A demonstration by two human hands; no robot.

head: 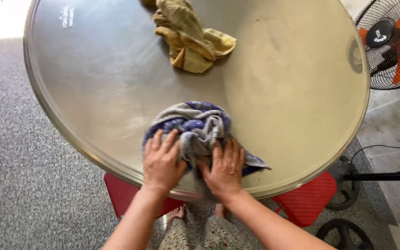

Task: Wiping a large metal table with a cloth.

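Blue-grey cloth [195, 129] at the table's [93, 92] six o'clock lies under both flat, spread hands, left [162, 162] and right [223, 167]; yellow rag [191, 38] at twelve.

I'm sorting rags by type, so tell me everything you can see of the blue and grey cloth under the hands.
The cloth looks like soft terry towelling, grey with blue-purple patches. It lies bunched and crumpled, not spread flat, on the round metal table near its front edge. One corner trails out flat to the right. The left hand and right hand both press on its near side, fingers spread. It is well apart from the yellow cloth farther back.
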